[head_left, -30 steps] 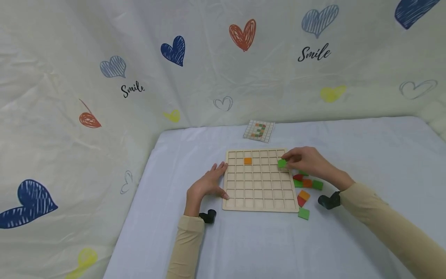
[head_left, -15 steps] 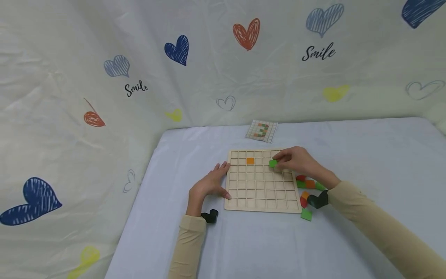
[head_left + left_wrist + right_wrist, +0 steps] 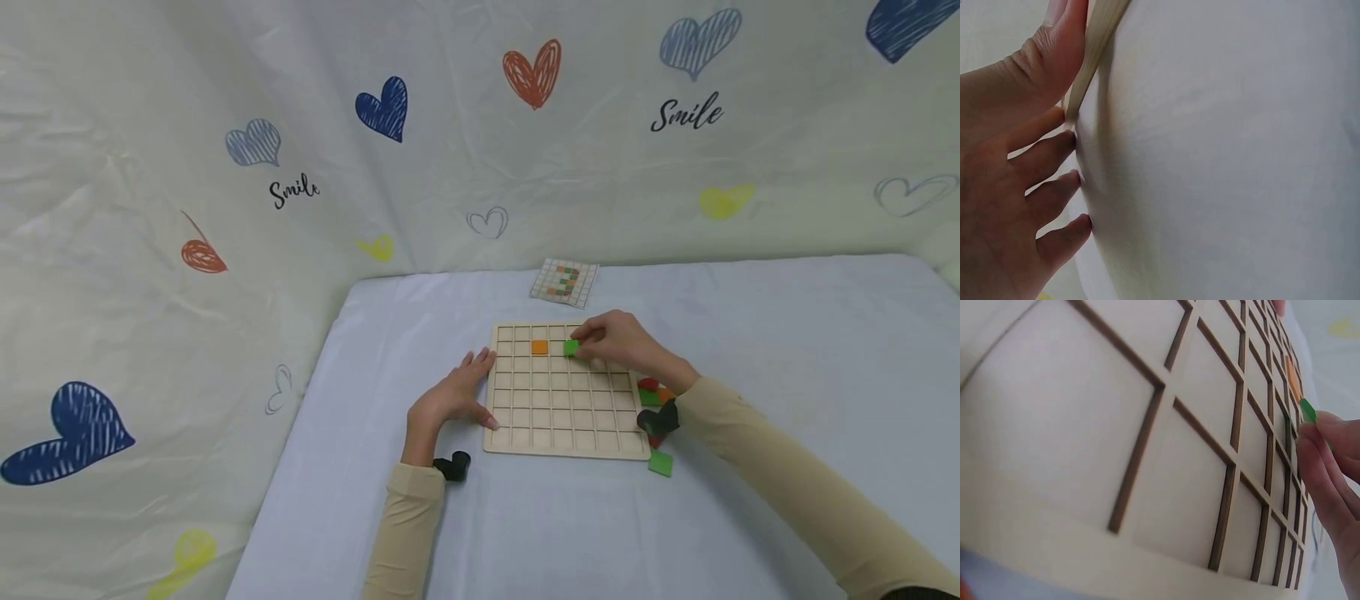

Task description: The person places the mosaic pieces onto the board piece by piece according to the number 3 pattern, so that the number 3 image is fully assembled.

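Over the upper part of the wooden grid board [image 3: 555,400], my right hand [image 3: 618,340] pinches a green square tile [image 3: 571,347] between thumb and fingers. In the right wrist view the green tile [image 3: 1307,410] is held tilted, near the orange tile. That orange square tile [image 3: 539,347] lies in a cell of the second row, left of the green one. My left hand [image 3: 450,400] rests at the board's left edge, fingers spread and thumb on its lower left part. The left wrist view shows the thumb [image 3: 1054,56] along the board's side and the fingertips near the white cloth.
Loose red, orange and green pieces lie right of the board, partly hidden by the right wrist's black camera [image 3: 658,418]; a green tile [image 3: 661,463] lies nearer. Behind the board is a pattern card [image 3: 564,282] with a coloured grid. A heart-printed cloth [image 3: 420,192] hangs at the back.
My right hand has carried the green tile leftward across the board, from its right edge to near the orange tile. The left hand has stayed at the left edge.
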Available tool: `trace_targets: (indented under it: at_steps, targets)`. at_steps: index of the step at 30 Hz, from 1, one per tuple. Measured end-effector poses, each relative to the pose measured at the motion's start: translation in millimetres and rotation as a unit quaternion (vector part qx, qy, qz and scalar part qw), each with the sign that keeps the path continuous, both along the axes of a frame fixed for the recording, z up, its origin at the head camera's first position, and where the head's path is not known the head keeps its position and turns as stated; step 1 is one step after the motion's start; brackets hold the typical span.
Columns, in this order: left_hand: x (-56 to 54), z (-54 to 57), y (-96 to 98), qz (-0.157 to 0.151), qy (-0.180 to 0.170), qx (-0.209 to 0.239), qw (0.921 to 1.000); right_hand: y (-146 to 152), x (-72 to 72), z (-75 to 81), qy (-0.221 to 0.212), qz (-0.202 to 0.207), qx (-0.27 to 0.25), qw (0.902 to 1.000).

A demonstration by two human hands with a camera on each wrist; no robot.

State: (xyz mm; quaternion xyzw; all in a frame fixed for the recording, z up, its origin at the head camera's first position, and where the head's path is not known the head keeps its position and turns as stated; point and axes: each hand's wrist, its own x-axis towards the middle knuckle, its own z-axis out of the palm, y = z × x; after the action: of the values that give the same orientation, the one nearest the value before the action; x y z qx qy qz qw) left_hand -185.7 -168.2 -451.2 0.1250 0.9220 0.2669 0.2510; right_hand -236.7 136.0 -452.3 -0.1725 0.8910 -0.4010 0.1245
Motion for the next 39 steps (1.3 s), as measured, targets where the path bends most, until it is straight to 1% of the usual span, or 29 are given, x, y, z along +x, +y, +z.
trace_targets:
  at_steps: [3,7,11,19,27,33,39]
  targets:
    - [-0.2,-1.5,-0.3,-0.001,0.001,0.001,1.0,-3.1,-3.7,-1.4,0.001,0.004,-0.003,1.0]
    - [-1.3,-2.4,-0.1,-0.002,0.003,-0.002,1.0,-8.5,-8.4,-4.0,0.004,-0.001,0.001,1.0]
    - [-2.1,-2.5,0.8,-0.001,0.001,0.002,1.0,-14.2,-11.0,-7.2,0.014,-0.004,0.014,0.9998]
    - [-1.0,-0.8,1.7,0.004,0.002,0.001,1.0,-23.1,-9.1,-7.1,0.03,0.006,0.034,0.999]
    - [-1.3,-1.1,0.5,-0.001,0.005,-0.001,1.0,-27.5,-11.3,-13.9,0.041,0.009,0.048,0.998]
    - [-1.6,-1.4,0.1,-0.005,0.007,-0.002,1.0,-30.2,-9.5,-14.3,0.056,0.011,0.051,0.9971]
    - [-1.8,-1.1,0.1,-0.006,0.007,-0.007,0.9999,-29.9,-7.4,-13.1,0.058,0.017,0.05,0.9969]
